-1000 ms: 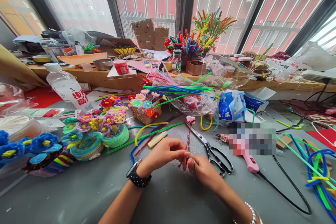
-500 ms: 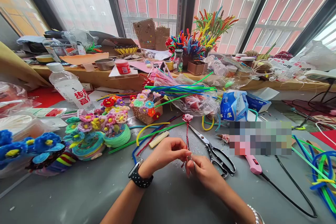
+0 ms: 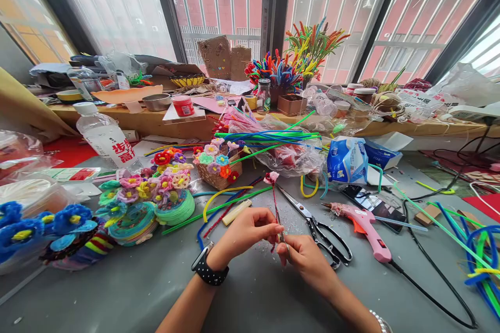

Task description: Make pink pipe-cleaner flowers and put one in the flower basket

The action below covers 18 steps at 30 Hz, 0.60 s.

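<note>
Left hand: thumb and forefinger pinched on a thin red stem, mid-table. Right hand: fingers closed round a small metal tool, set against the stem just beside the left fingertips. Tool mostly covered; kind cannot be told.

State of the piece: pink-and-red flower head sits on the stem's upper end, so that part looks done. Stalk runs down into the left fingers; lower end hangs loose beneath them. Judgement: bloom formed, stalk's lower part unfinished. Whether the tool is cutting or only gripping, cannot tell.

Right of the stem: large scissors, blades parted slightly, points toward the table's far edge. Beyond them, pink glue gun, cord trailing toward the near right corner. Toward the left edge, flowers that look complete: blue flowers, a turquoise pot of mixed blooms, a woven basket nearer the far edge.

Writing: plastic bottle, far left of the table, label in big red Chinese characters, 高 the clearest. Blue tissue pack, near the far edge, white lettering, too small to read. On the sill's front edge, red tub, pale label, print illegible; glass bottle, round green logo, no words legible.
</note>
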Each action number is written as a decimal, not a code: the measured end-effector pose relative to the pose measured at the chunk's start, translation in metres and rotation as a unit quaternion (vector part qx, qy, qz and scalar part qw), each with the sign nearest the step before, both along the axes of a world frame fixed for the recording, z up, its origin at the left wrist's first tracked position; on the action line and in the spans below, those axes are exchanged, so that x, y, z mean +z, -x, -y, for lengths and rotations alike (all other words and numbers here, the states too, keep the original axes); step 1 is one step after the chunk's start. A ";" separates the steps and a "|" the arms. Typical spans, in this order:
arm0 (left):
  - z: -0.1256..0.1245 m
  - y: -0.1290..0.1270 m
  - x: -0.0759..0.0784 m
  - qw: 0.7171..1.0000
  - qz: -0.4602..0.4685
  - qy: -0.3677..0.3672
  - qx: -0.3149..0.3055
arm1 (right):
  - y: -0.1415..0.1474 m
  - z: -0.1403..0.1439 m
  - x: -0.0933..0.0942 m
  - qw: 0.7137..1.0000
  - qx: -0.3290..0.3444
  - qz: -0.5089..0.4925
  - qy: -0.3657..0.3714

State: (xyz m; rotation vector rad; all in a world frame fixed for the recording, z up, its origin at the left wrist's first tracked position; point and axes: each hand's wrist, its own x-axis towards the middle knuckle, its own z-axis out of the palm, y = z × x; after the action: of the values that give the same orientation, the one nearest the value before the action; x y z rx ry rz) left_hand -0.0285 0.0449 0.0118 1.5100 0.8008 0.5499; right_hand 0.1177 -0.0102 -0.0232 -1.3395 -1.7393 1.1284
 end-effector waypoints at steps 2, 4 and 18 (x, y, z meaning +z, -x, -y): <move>0.000 0.000 0.000 1.000 -0.002 -0.004 0.000 | 0.000 0.000 -0.002 1.000 -0.004 0.007 0.000; 0.000 0.000 0.001 1.000 -0.002 -0.006 -0.001 | 0.000 -0.001 -0.004 1.000 0.000 0.012 -0.007; 0.000 0.000 -0.003 1.000 0.008 -0.004 -0.007 | 0.000 0.000 -0.005 1.000 -0.015 -0.013 0.000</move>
State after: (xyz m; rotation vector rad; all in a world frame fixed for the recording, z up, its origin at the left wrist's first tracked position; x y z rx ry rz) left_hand -0.0284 0.0449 0.0090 1.5158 0.7757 0.5541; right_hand 0.1181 -0.0098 -0.0280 -1.3405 -1.6954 1.1252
